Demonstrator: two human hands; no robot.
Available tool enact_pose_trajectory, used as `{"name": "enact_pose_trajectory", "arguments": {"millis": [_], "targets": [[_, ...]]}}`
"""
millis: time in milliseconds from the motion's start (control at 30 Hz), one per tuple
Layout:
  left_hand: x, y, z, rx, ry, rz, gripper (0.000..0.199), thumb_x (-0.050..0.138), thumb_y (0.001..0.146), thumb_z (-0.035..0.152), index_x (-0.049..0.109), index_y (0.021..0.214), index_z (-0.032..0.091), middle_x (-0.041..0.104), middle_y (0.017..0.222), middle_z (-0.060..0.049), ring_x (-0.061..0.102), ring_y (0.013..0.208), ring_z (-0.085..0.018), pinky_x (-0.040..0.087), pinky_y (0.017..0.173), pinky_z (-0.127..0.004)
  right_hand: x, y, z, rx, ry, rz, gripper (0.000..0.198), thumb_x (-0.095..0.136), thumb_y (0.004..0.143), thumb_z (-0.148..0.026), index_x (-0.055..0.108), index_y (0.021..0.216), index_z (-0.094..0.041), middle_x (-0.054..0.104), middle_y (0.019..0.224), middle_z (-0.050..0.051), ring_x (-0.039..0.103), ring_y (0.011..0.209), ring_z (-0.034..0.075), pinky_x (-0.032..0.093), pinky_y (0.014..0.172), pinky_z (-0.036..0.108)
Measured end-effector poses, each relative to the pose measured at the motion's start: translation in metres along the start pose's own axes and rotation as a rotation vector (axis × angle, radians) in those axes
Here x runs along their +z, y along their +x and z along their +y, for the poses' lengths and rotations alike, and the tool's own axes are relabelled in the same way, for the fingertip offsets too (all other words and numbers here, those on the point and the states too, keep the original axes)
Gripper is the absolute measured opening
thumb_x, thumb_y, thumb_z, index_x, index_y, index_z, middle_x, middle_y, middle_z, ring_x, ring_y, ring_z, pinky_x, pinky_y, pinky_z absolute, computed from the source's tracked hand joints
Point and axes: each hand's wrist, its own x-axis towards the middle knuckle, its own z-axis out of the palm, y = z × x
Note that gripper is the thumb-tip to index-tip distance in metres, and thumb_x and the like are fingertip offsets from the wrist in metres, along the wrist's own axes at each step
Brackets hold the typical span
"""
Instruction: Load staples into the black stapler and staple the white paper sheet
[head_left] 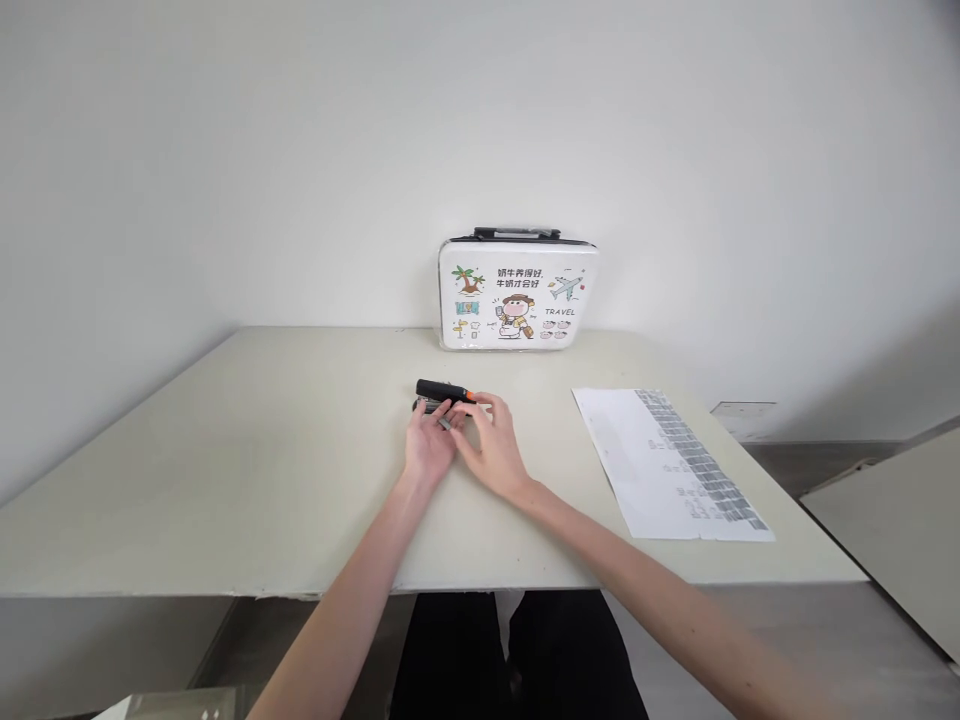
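A black stapler [441,389] with an orange mark lies on the table, just beyond my fingers. My left hand [429,452] is turned palm up close in front of it, fingers stretched and apart. Over the left fingers is a small grey strip [445,424] that looks like a row of staples. The thumb and forefinger of my right hand [495,450] close on this strip from the right. The other right fingers reach toward the stapler's right end and partly cover it. Whether my left thumb touches the stapler, I cannot tell.
A white case [517,295] with cartoon prints and a black handle [517,235] stands against the wall at the back of the pale table [285,460]. A printed paper sheet [622,460] lies on the right. The table's front edge runs under my forearms.
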Motion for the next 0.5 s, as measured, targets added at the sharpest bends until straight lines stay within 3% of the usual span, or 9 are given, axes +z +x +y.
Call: {"name": "enact_pose_trajectory", "arguments": {"millis": [167,300,400,500], "targets": [[0.007,-0.007,-0.003,-0.132,0.139,-0.166,0.053,0.043,0.105,0.046,0.063,0.131,0.006,0.070,0.128,-0.024,0.068,0.119,-0.031,0.051,0.107,-0.042,-0.002,-0.001,-0.002,0.058,-0.208,-0.063,0.019,0.064,0.097,-0.033,0.069,0.109,-0.019,0.044,0.143,0.018,0.042,0.137,0.035,0.042,0.113,0.055],[0.010,-0.009,-0.007,-0.194,0.212,-0.208,0.054,0.046,0.104,0.048,0.060,0.135,0.005,0.066,0.135,-0.024,0.064,0.128,-0.031,0.047,0.113,-0.044,-0.011,-0.006,0.005,0.073,-0.178,-0.048,0.017,0.058,0.101,-0.033,0.070,0.101,-0.020,0.048,0.142,0.016,0.044,0.136,0.033,0.044,0.112,0.054],[0.011,-0.007,-0.008,-0.182,0.247,-0.161,0.044,0.053,0.103,0.041,0.060,0.132,0.008,0.065,0.137,-0.023,0.066,0.126,-0.030,0.048,0.113,-0.042,-0.044,-0.024,0.014,0.073,-0.115,-0.007,0.021,0.054,0.104,-0.037,0.069,0.104,-0.022,0.049,0.143,0.015,0.046,0.136,0.031,0.046,0.110,0.053],[0.013,0.000,-0.007,-0.141,0.290,-0.138,0.038,0.058,0.099,0.031,0.059,0.131,0.009,0.064,0.137,-0.024,0.067,0.124,-0.031,0.048,0.114,-0.045,-0.102,-0.053,0.037,0.130,-0.129,0.040,0.026,0.051,0.104,-0.045,0.068,0.108,-0.026,0.048,0.145,0.013,0.048,0.137,0.031,0.046,0.110,0.052]]}}
